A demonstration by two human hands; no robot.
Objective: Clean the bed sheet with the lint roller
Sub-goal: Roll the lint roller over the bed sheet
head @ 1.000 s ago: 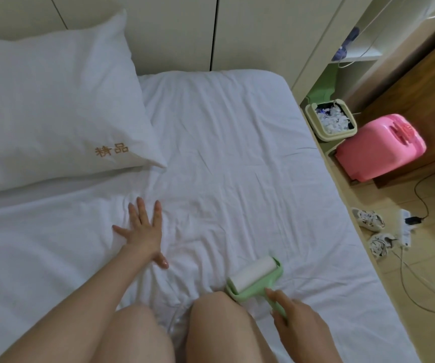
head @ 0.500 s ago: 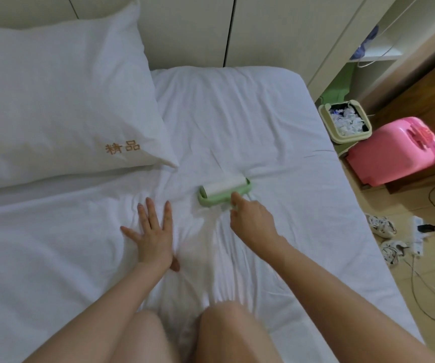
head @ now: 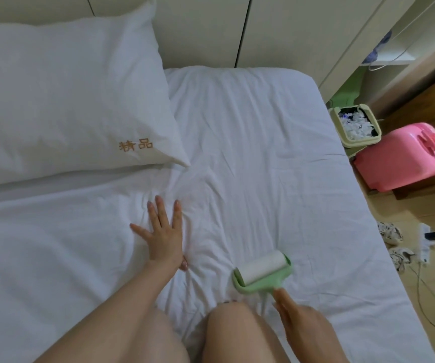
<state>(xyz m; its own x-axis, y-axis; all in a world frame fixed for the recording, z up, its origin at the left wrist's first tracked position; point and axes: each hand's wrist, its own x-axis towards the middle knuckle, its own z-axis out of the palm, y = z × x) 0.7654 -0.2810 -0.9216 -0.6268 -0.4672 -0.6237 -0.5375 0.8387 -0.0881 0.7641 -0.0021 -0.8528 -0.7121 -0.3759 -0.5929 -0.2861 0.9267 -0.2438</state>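
Observation:
The white bed sheet point(head: 250, 142) covers the bed and is creased around the middle. A lint roller point(head: 262, 271) with a pale green frame and a white sticky roll lies on the sheet just past my right knee. My right hand point(head: 300, 320) grips its handle, with the index finger stretched along it toward the frame. My left hand point(head: 162, 233) presses flat on the sheet with fingers spread, to the left of the roller.
A white pillow point(head: 62, 95) with gold embroidery lies at the back left. My bare knees point(head: 232, 334) fill the near edge. On the floor to the right are a small bin point(head: 355, 127) of scraps, a pink plastic case point(head: 404, 155), slippers point(head: 391, 233) and a power strip point(head: 427, 242) with cables.
My right hand has pulled the lint roller back from near the pillow's corner toward my knees. The left hand has stayed flat on the sheet.

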